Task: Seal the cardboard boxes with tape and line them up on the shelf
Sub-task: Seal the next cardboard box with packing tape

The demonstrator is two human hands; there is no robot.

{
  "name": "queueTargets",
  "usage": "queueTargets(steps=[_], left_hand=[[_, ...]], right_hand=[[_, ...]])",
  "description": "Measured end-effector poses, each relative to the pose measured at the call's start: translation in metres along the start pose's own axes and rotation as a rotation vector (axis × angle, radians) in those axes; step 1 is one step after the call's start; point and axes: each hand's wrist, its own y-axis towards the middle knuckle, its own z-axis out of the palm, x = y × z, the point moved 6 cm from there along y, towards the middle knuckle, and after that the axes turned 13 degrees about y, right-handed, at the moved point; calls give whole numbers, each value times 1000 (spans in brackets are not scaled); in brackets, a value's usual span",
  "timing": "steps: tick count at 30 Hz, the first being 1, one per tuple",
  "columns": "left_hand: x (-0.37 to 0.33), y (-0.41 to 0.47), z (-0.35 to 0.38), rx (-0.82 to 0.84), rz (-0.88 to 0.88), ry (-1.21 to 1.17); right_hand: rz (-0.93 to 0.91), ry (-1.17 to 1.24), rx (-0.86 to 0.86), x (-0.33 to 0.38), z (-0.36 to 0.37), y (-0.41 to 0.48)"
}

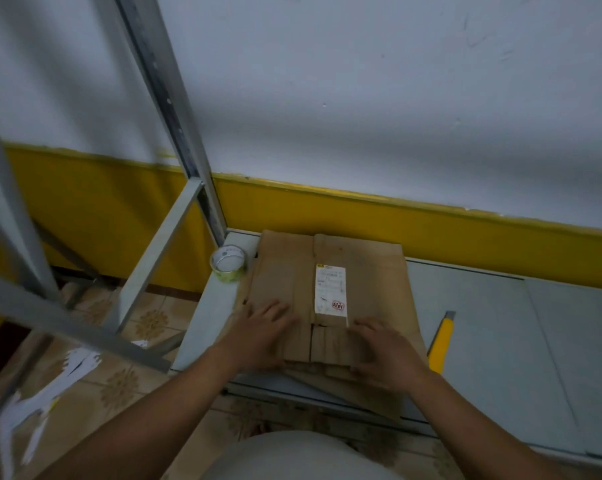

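While flat on the box [285, 271], left hand [268, 327], right hand [382, 348] open; grey shelf [483, 323], yellow-banded wall [396, 98].

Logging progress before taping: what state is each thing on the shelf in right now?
Brown flattened cardboard boxes: stacked on grey metal shelf.
Left hand: pressing on top cardboard.
Right hand: pressing on top cardboard.
Greenish tape roll: lying hole-up, untouched.
Yellow utility knife: lying untouched, blade unclear.

Box [282, 271] is matt, scuffed cardboard with a paper label [330, 289]; shelf's [483, 323] smooth painted metal, tape [228, 270] looks glossy.
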Motion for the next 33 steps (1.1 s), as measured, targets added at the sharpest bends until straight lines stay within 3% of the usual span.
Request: queueTargets(steps=[4,8,12,17,21,24,30,33], left_hand=[[14,-3,0,-10,-3,-201],[25,-9,-15,-17,-31,-429],[26,-19,-29,-108,-31,-447],[19,-29,-60,-293,-29,-345],[24,-37,-92,-450,-200,-440],[24,-43,-118,-461,-287,-536],[-1,-54,-160,-399,-187,-841],[-4,-60,-171,-333,-245,-1031]], right_hand=[[-54,9,-11,1,-9,-7],[-146,15,-179,6,-22,-14],[-120,74,-382,2,-39,-12],[-215,149,-700,19,-79,-21],[-279,175,-829,42,-113,-36],[-317,156,-898,63,-134,-48],[-294,173,-912,96,-161,-55],[-327,188,-874,113,-176,-57]])
